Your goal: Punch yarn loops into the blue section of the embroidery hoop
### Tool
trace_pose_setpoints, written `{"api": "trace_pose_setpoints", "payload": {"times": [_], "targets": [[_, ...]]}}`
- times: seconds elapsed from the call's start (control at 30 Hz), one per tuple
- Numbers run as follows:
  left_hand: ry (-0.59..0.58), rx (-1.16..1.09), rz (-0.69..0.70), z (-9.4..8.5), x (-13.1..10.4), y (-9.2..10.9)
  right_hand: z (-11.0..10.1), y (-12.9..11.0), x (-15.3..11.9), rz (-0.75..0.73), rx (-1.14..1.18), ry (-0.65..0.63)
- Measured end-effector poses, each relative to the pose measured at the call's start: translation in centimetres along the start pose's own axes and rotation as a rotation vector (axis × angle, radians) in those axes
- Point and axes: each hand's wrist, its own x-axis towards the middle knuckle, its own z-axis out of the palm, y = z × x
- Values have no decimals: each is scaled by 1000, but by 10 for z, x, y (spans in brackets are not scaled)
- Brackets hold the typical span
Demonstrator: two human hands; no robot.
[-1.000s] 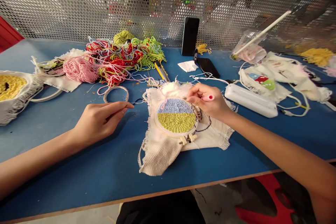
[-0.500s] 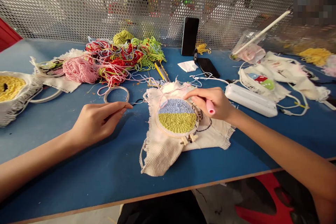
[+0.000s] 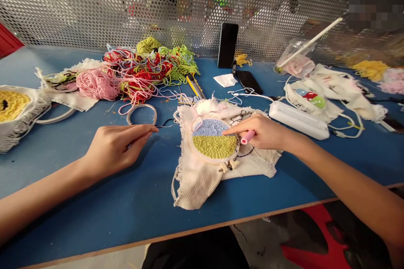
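Note:
My left hand (image 3: 121,145) is closed in a pinch over the table, left of the embroidery hoop (image 3: 237,145). A thin, wire-like strand (image 3: 166,126) runs right from its fingertips; its exact kind is hard to make out. In the hoop, white cloth (image 3: 197,185) carries looped stitching, light blue above and olive green (image 3: 214,146) below. My right hand (image 3: 268,132) holds a pink punch needle (image 3: 248,137), its hollow handle end showing, under curled fingers. The index finger stretches onto the blue loops (image 3: 208,127). A pink yarn loop (image 3: 197,124) lies at the hoop's upper left.
Tangled yarn (image 3: 145,71), a yellow cutter (image 3: 195,86) and a bare hoop (image 3: 142,114) lie behind my hands. A phone (image 3: 227,45) stands against the perforated metal screen (image 3: 189,8). A white power strip (image 3: 298,119) and more stitched cloth (image 3: 311,96) lie to the right.
My right hand has come down from the hoop's upper edge, and its index finger now rests on the blue stitching. The punch needle tilts more sideways. My left hand has barely moved.

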Motion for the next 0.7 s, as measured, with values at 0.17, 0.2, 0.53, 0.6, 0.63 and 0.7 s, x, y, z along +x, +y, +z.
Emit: {"api": "trace_pose_setpoints", "payload": {"times": [0.17,0.2,0.53,0.6,0.63,0.7], "targets": [[-18,7,1,0,-1,-1,1,0,0,-10,1,9],[-21,7,3,0,-1,-1,1,1,0,-10,-3,7],[4,7,66,9,-2,-3,1,-12,0,-38,-53,409],[3,5,76,9,-2,-2,3,-14,4,-51,-74,451],[2,4,77,9,-2,-2,5,-14,6,-74,-90,463],[2,4,75,8,-2,-1,8,-12,11,-132,-132,475]]}}
